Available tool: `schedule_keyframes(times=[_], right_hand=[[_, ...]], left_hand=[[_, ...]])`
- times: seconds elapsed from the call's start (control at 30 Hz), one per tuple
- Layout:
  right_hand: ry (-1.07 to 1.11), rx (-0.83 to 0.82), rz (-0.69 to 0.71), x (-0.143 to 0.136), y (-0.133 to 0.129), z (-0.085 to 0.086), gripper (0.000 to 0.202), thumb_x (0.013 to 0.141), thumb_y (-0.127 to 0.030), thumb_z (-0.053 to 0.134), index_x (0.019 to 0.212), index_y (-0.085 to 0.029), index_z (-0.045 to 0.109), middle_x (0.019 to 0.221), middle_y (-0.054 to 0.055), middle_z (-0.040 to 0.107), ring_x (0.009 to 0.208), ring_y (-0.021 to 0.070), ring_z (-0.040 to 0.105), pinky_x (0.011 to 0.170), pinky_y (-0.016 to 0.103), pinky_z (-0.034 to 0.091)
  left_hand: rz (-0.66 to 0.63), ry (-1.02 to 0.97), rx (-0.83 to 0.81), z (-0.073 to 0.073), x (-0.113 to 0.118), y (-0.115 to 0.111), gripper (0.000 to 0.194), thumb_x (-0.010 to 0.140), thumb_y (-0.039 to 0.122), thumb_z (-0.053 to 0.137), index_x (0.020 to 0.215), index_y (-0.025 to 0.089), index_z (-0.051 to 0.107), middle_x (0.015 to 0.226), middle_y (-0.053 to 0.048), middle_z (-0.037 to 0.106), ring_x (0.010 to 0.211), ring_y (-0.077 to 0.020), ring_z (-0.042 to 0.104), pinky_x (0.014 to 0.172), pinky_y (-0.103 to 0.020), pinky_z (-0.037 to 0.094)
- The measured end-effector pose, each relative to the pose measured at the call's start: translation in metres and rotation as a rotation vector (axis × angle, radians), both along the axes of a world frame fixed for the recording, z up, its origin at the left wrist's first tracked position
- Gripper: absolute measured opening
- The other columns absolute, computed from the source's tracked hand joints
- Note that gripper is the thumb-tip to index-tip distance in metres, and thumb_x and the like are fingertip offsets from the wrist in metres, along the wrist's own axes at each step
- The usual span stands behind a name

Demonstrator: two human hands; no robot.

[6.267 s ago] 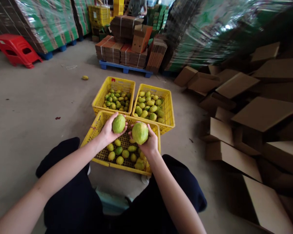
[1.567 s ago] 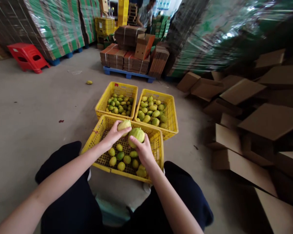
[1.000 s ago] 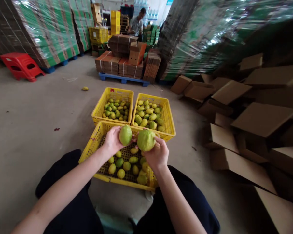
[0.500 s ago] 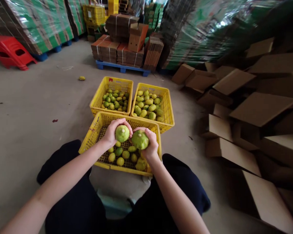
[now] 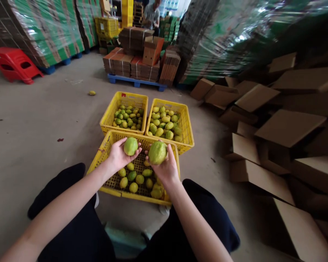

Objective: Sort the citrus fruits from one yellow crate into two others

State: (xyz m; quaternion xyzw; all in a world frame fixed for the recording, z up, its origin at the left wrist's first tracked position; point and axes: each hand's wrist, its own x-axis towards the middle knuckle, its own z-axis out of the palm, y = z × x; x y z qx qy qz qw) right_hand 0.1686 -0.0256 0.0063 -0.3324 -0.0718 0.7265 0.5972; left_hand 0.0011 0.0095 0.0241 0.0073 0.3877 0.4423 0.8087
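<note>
A round green fruit [image 5: 131,146] rests in my left hand [image 5: 119,155], its fingers curled under it. My right hand [image 5: 167,168] holds a larger, ribbed yellow-green fruit [image 5: 157,153] between thumb and fingers. Both hands are over the near yellow crate [image 5: 98,160], where several green and yellow fruits [image 5: 139,179] lie on the bottom. Behind it stand two more yellow crates, the left one [image 5: 106,114] with small, mostly green fruits and the right one [image 5: 190,125] with larger yellow-green fruits.
Cardboard boxes [image 5: 289,127] are heaped on the right. Flattened cartons lie on a blue pallet [image 5: 137,82] behind the crates. A red stool [image 5: 15,65] stands at the left, and a single fruit [image 5: 92,93] lies on the floor. A person [image 5: 152,16] is in the background.
My hands have moved slightly apart, and both fruits are turned so that their sides show. The fingers of my left hand have opened out somewhat beneath its fruit. The camera view has shifted slightly.
</note>
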Motion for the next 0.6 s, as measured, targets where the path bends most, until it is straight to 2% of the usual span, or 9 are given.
schedule_keyframes(times=[0.1,0.17,0.23,0.33,0.43,0.47,0.53,0.57,0.6], right_hand=[[0.043,-0.047,0.017,0.001,-0.001,0.001,0.026,0.091,-0.043,0.055,0.096,-0.020,0.065,0.087,0.007,0.075,0.068,0.0194,0.069,0.054,0.028,0.055],[0.039,-0.111,-0.022,0.006,0.000,0.002,0.028,0.092,-0.042,0.052,0.094,-0.017,0.065,0.084,0.008,0.074,0.066,0.0197,0.068,0.050,0.027,0.054],[0.011,-0.200,-0.085,0.015,0.003,0.003,0.027,0.091,-0.040,0.051,0.094,-0.017,0.064,0.077,0.007,0.073,0.063,0.0198,0.067,0.048,0.027,0.053],[-0.028,-0.267,-0.164,0.032,0.007,0.005,0.025,0.089,-0.039,0.050,0.093,-0.018,0.063,0.071,0.005,0.070,0.058,0.0180,0.064,0.044,0.024,0.050],[-0.047,-0.238,-0.213,0.045,0.006,0.009,0.024,0.087,-0.039,0.051,0.093,-0.019,0.062,0.071,0.005,0.070,0.057,0.0166,0.063,0.043,0.022,0.049],[-0.053,-0.234,-0.221,0.047,0.004,0.011,0.023,0.087,-0.039,0.051,0.092,-0.019,0.062,0.071,0.004,0.070,0.057,0.0166,0.063,0.042,0.022,0.049],[-0.061,-0.243,-0.221,0.050,0.001,0.012,0.023,0.087,-0.039,0.050,0.092,-0.019,0.062,0.071,0.005,0.070,0.057,0.0169,0.064,0.042,0.023,0.049],[-0.064,-0.249,-0.212,0.050,-0.001,0.011,0.023,0.087,-0.038,0.050,0.092,-0.019,0.062,0.071,0.005,0.070,0.057,0.0170,0.064,0.042,0.023,0.050],[-0.068,-0.252,-0.200,0.051,-0.002,0.010,0.024,0.087,-0.038,0.050,0.092,-0.018,0.062,0.071,0.005,0.070,0.057,0.0172,0.065,0.043,0.023,0.050]], left_hand=[[-0.073,0.094,0.094,-0.002,0.002,0.002,0.034,0.098,0.031,0.036,0.108,0.012,0.062,0.077,-0.011,0.070,0.056,-0.0141,0.067,0.046,-0.018,0.052],[-0.264,0.258,0.246,-0.006,0.007,-0.005,0.034,0.098,0.035,0.039,0.107,0.013,0.063,0.071,-0.008,0.070,0.042,-0.0110,0.059,0.034,-0.015,0.041],[-0.632,0.424,0.410,-0.015,0.014,-0.026,0.031,0.094,0.039,0.048,0.100,0.015,0.067,0.064,-0.006,0.067,0.033,-0.0101,0.052,0.027,-0.015,0.031],[-1.261,0.512,0.485,-0.034,0.026,-0.074,0.021,0.085,0.037,0.062,0.082,0.018,0.070,0.055,0.000,0.060,0.028,-0.0111,0.049,0.025,-0.016,0.032],[-1.569,0.557,0.458,-0.049,0.031,-0.106,0.016,0.076,0.037,0.071,0.072,0.021,0.070,0.053,0.001,0.058,0.028,-0.0153,0.052,0.021,-0.018,0.030],[-1.599,0.578,0.435,-0.050,0.030,-0.105,0.018,0.074,0.038,0.074,0.072,0.021,0.070,0.055,0.000,0.059,0.031,-0.0187,0.056,0.020,-0.019,0.030],[-1.420,0.652,0.399,-0.045,0.022,-0.083,0.028,0.069,0.044,0.078,0.076,0.018,0.071,0.061,-0.006,0.064,0.037,-0.0258,0.062,0.020,-0.024,0.034],[-1.239,0.697,0.388,-0.040,0.015,-0.064,0.036,0.069,0.049,0.078,0.081,0.015,0.071,0.066,-0.010,0.067,0.041,-0.0286,0.064,0.023,-0.028,0.039],[-0.881,0.745,0.424,-0.033,0.005,-0.040,0.046,0.070,0.052,0.077,0.090,0.011,0.071,0.073,-0.015,0.069,0.044,-0.0306,0.065,0.027,-0.033,0.044]])
